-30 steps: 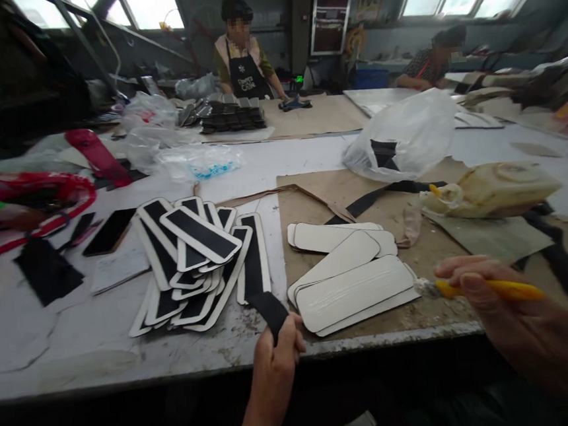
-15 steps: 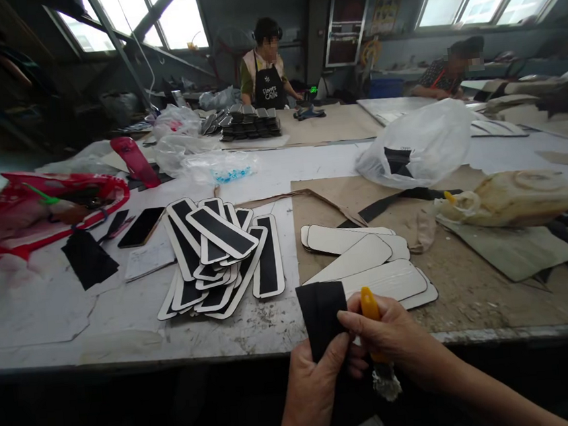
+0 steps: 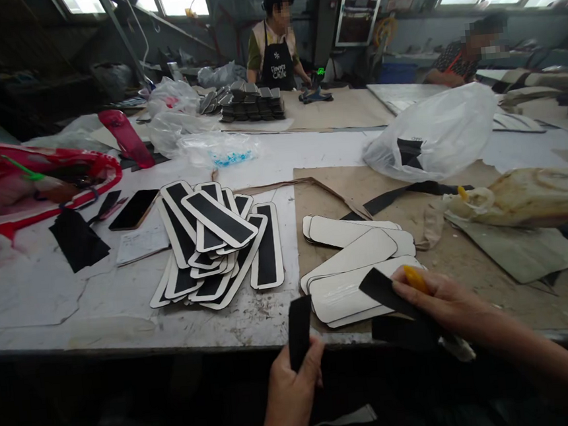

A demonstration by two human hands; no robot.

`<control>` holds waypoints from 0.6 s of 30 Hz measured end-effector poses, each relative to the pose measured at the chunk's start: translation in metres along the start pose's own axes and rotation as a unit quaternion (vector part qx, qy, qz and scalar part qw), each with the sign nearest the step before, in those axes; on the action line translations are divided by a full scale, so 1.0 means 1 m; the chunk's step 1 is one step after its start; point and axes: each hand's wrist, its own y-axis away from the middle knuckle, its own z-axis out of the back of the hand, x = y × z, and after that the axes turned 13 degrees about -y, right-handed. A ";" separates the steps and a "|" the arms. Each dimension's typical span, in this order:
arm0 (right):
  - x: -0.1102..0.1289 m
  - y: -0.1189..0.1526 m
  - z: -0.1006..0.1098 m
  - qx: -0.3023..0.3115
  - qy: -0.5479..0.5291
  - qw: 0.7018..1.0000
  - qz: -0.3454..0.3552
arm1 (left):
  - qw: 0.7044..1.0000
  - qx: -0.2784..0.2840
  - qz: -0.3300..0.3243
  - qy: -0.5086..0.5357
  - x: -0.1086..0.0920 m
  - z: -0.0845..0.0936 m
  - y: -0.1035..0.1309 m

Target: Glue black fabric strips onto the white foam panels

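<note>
My left hand (image 3: 292, 391) is closed on a black strip (image 3: 300, 324), held upright at the table's front edge. To its right, my right hand (image 3: 448, 301) grips a glue brush (image 3: 416, 279) with a yellow handle; its white-caked bristles point down below the hand. The same hand pinches black strips (image 3: 382, 285), whose ends stick out leftward over the white panels. Those rounded white panels (image 3: 351, 293) lie overlapped just beyond my hands, the front one with a glossy wet look. Left of them is a heap of white-edged panels with black strips down their middles (image 3: 219, 215).
Brown paper (image 3: 306, 191) covers the table's right part, with a yellowish plastic bottle (image 3: 536, 197) and a clear bag (image 3: 431, 134) there. A phone (image 3: 134, 209), black pieces (image 3: 78, 239) and a red bag (image 3: 47, 180) lie left. Two people work across the table.
My hands have moved apart, the right one to the right with the brush and black strips. My left hand keeps one narrow black strip. The camera view has shifted slightly.
</note>
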 end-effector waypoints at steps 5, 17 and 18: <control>0.019 -0.037 -0.016 0.199 0.134 0.971 0.021 | 0.999 -0.031 -0.015 -0.033 -0.013 0.007 -0.031; 0.003 -0.080 -0.051 0.196 0.369 0.906 0.059 | 0.993 -0.016 -0.004 -0.115 -0.023 0.001 -0.055; 0.003 -0.080 -0.051 0.196 0.376 0.904 0.062 | 0.992 -0.021 0.000 -0.124 -0.024 0.001 -0.056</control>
